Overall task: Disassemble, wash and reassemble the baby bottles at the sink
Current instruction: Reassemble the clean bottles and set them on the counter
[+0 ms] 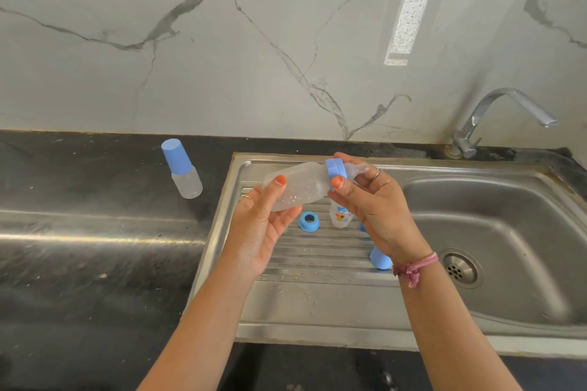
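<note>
about midway, prob. left hand (260,225) gripping clear bottle (295,189) over drainboard (317,263); right hand (374,203) pinching its blue collar (335,172). loose ring (308,220), cap (380,259) & 2nd bottle (341,216) lying below, unassembled; capped bottle (184,168) on counter.

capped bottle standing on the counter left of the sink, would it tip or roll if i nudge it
The capped bottle looks empty and clear, so it is probably light and slides easily on the glossy black counter. Its tall blue cap is about as wide as the short body, so a high nudge could tip it. Being round, it would likely roll once down.
</note>
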